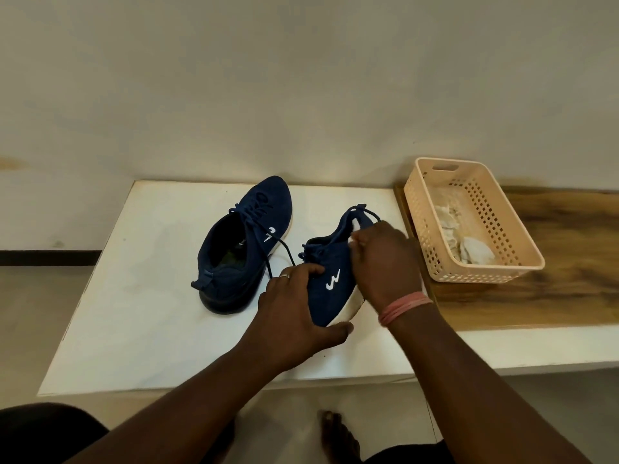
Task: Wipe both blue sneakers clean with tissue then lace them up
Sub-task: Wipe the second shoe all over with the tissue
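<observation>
Two blue sneakers lie on a white table [140,296]. The left sneaker [241,242] rests upright with its toe toward the wall and loose laces trailing. The right sneaker [331,279] is tipped on its side, white logo and white sole showing. My left hand [294,306] grips its toe end, thumb under the sole. My right hand [382,262] pinches a small white tissue [353,231] against the sneaker's heel area; most of the tissue is hidden by the fingers.
A peach plastic basket [492,272] with crumpled tissues [475,249] stands on a wooden board [552,296] to the right of the sneakers. A wall runs behind the table. My bare foot [338,433] is on the floor below the table's front edge.
</observation>
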